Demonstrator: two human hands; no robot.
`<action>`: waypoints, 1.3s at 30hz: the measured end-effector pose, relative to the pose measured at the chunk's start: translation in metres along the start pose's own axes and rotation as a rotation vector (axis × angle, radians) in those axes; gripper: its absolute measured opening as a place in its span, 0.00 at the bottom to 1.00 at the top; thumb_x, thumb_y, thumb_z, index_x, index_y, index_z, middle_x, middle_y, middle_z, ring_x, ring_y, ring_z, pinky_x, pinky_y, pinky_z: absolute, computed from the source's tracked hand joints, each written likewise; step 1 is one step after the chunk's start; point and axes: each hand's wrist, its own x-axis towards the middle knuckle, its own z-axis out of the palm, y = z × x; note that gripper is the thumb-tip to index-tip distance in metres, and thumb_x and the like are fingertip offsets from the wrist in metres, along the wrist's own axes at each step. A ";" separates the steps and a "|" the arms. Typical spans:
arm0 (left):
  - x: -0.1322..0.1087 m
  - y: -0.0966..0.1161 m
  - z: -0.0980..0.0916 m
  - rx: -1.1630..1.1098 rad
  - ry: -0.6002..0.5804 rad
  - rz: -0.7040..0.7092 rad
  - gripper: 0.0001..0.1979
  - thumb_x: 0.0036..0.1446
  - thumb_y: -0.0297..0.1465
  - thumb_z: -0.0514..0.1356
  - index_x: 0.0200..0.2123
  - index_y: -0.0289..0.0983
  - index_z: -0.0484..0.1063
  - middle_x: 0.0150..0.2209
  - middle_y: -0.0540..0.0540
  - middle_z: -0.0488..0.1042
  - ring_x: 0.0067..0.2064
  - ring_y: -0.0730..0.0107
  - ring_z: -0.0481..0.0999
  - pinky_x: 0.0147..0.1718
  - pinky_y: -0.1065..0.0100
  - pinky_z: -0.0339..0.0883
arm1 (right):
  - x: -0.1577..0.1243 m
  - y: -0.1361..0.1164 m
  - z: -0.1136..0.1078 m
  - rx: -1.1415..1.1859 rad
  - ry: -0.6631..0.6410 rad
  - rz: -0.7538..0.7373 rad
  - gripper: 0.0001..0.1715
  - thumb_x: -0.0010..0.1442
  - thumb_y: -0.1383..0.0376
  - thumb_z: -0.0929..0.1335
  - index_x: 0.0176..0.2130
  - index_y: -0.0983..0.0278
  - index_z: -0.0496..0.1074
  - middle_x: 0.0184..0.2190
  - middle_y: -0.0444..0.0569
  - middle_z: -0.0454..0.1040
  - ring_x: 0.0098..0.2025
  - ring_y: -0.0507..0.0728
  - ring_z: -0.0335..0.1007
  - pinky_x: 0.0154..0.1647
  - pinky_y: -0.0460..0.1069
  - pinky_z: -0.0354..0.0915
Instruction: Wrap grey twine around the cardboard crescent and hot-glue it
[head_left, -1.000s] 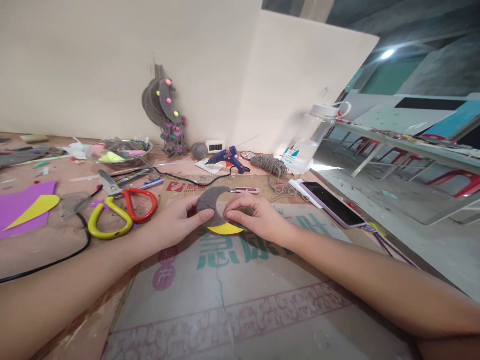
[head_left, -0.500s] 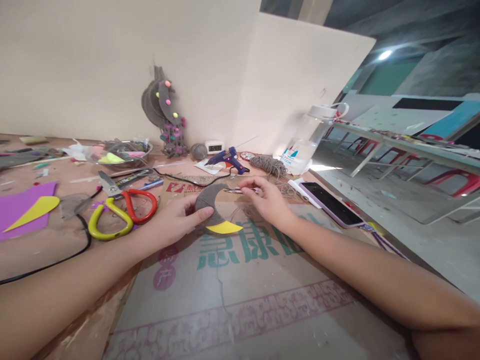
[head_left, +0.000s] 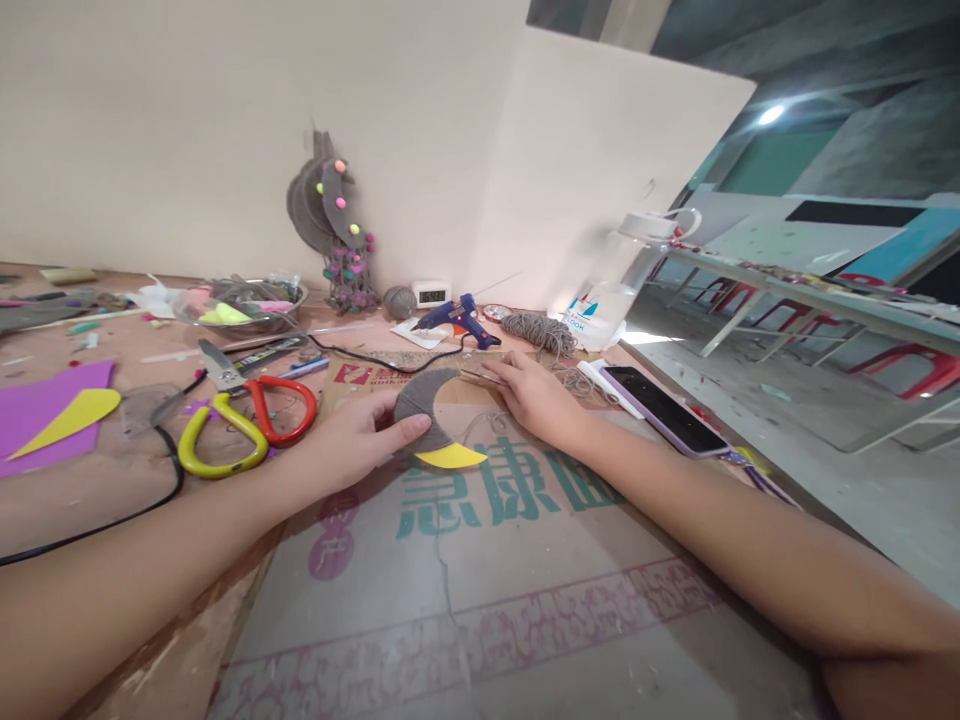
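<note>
A crescent moon shape (head_left: 420,398), mostly wrapped in grey yarn with a bare yellow tip (head_left: 452,456) at its lower end, is pinched in my left hand (head_left: 375,430). The thumb lies on its front, and the fingers behind it are partly hidden. My right hand (head_left: 536,400) is closed around slim metal tweezers (head_left: 480,377), which point left at the crescent's upper tip. Whether they touch it I cannot tell. Loose grey yarn (head_left: 484,425) trails between the crescent and my right hand. Beneath both hands lies a printed cardboard sheet (head_left: 480,560).
Scissors (head_left: 259,410) with yellow and red handles lie left, near purple foam (head_left: 52,400). Behind the hands are a blue glue gun (head_left: 457,318), a grey yarn skein (head_left: 544,330) and a digital clock (head_left: 430,294). A water bottle (head_left: 611,290) and a phone (head_left: 664,405) are at right.
My right hand has turned slightly and moved a little to the right, with more of the tweezers hidden by the fingers. The crescent stays in my left hand, almost still.
</note>
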 end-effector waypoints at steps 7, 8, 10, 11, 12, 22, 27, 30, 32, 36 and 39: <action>0.000 -0.002 0.000 -0.010 0.013 -0.004 0.16 0.53 0.43 0.54 0.33 0.35 0.70 0.32 0.49 0.74 0.32 0.69 0.70 0.28 0.72 0.62 | 0.010 0.007 -0.024 0.217 0.288 0.164 0.18 0.62 0.67 0.55 0.49 0.66 0.63 0.37 0.52 0.69 0.40 0.55 0.65 0.43 0.51 0.61; 0.000 -0.002 0.000 -0.013 0.014 -0.006 0.16 0.53 0.43 0.54 0.33 0.35 0.70 0.33 0.49 0.74 0.32 0.69 0.70 0.28 0.72 0.62 | 0.011 0.008 -0.029 0.255 0.270 0.190 0.18 0.62 0.65 0.55 0.49 0.66 0.64 0.35 0.50 0.70 0.38 0.55 0.66 0.43 0.51 0.61; 0.000 -0.003 0.000 -0.023 0.018 -0.008 0.16 0.53 0.43 0.55 0.33 0.35 0.71 0.33 0.49 0.75 0.32 0.69 0.71 0.28 0.72 0.62 | 0.011 0.007 -0.038 0.308 0.160 0.237 0.19 0.63 0.62 0.56 0.47 0.67 0.67 0.32 0.49 0.71 0.37 0.55 0.66 0.43 0.52 0.61; 0.000 -0.003 0.000 -0.030 0.016 -0.008 0.16 0.53 0.42 0.55 0.33 0.36 0.71 0.33 0.49 0.75 0.32 0.69 0.71 0.28 0.72 0.62 | 0.009 0.003 -0.042 0.332 0.090 0.251 0.21 0.63 0.60 0.56 0.47 0.66 0.68 0.33 0.49 0.72 0.38 0.56 0.67 0.44 0.52 0.61; 0.000 -0.004 0.000 -0.038 0.014 -0.006 0.16 0.53 0.42 0.55 0.34 0.36 0.71 0.34 0.48 0.75 0.33 0.68 0.71 0.29 0.71 0.63 | 0.006 -0.002 -0.044 0.357 0.023 0.250 0.21 0.63 0.59 0.56 0.47 0.66 0.69 0.35 0.50 0.72 0.39 0.56 0.67 0.44 0.53 0.61; 0.002 -0.005 0.001 -0.095 -0.016 0.006 0.17 0.53 0.42 0.54 0.38 0.36 0.71 0.39 0.47 0.75 0.37 0.66 0.72 0.33 0.70 0.65 | -0.010 -0.048 -0.045 0.383 -0.270 0.075 0.20 0.61 0.61 0.60 0.50 0.61 0.69 0.39 0.51 0.71 0.40 0.54 0.67 0.43 0.50 0.62; 0.001 -0.004 0.000 -0.045 -0.022 0.017 0.17 0.54 0.42 0.54 0.37 0.36 0.71 0.36 0.48 0.75 0.35 0.67 0.71 0.31 0.71 0.64 | -0.005 -0.041 -0.053 0.446 -0.393 0.036 0.18 0.61 0.61 0.61 0.49 0.59 0.71 0.41 0.49 0.72 0.41 0.53 0.68 0.44 0.48 0.62; 0.001 -0.004 0.000 -0.021 -0.023 0.017 0.17 0.53 0.43 0.54 0.38 0.37 0.72 0.35 0.48 0.75 0.34 0.67 0.71 0.31 0.71 0.63 | -0.005 -0.043 -0.056 0.424 -0.403 0.046 0.17 0.60 0.61 0.62 0.48 0.58 0.71 0.41 0.48 0.73 0.42 0.54 0.69 0.44 0.48 0.63; 0.001 -0.004 0.000 -0.011 -0.021 0.015 0.17 0.53 0.43 0.54 0.38 0.37 0.72 0.34 0.49 0.75 0.34 0.67 0.71 0.30 0.71 0.63 | -0.005 -0.044 -0.056 0.415 -0.406 0.054 0.17 0.60 0.61 0.62 0.48 0.58 0.71 0.41 0.47 0.73 0.42 0.54 0.69 0.44 0.48 0.63; 0.001 -0.003 0.000 -0.005 -0.017 0.011 0.17 0.53 0.43 0.54 0.37 0.37 0.71 0.35 0.49 0.75 0.34 0.67 0.71 0.29 0.71 0.63 | -0.007 -0.041 -0.051 0.427 -0.415 0.060 0.17 0.60 0.61 0.62 0.47 0.58 0.71 0.42 0.47 0.73 0.43 0.54 0.69 0.45 0.48 0.63; 0.001 -0.003 0.001 -0.004 -0.021 0.013 0.17 0.53 0.43 0.53 0.36 0.36 0.71 0.35 0.49 0.74 0.34 0.67 0.71 0.29 0.72 0.62 | -0.009 -0.039 -0.048 0.442 -0.420 0.055 0.17 0.60 0.60 0.62 0.48 0.58 0.71 0.42 0.47 0.74 0.42 0.53 0.69 0.44 0.47 0.63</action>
